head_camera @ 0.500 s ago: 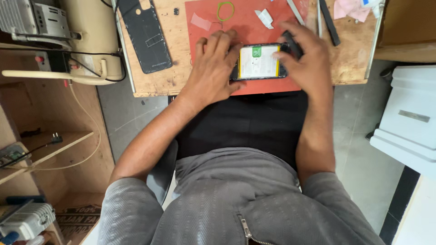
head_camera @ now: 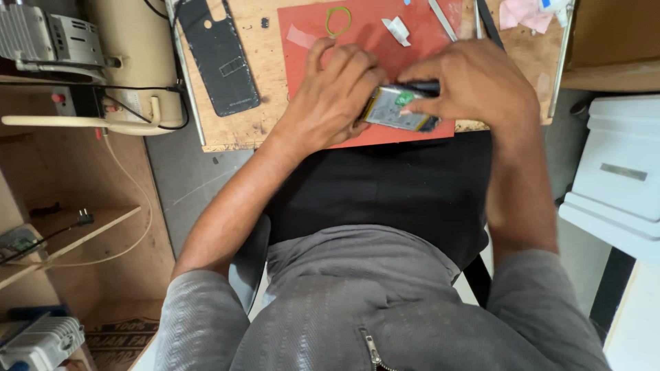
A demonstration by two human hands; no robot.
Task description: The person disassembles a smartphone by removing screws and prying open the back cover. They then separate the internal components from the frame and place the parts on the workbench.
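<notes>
From my head camera: both hands work an opened phone (head_camera: 399, 108) at the red mat's (head_camera: 364, 31) near edge on the wooden surface (head_camera: 240, 130). My left hand (head_camera: 333, 96) clamps its left end; my right hand (head_camera: 474, 82) pinches its top edge, fingers (head_camera: 412, 110) closed on it.

Red mat (head_camera: 364, 31), black back cover (head_camera: 218, 58), yellow rubber band (head_camera: 337, 20)

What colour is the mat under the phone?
The mat is red, seen best in the head view.
</notes>
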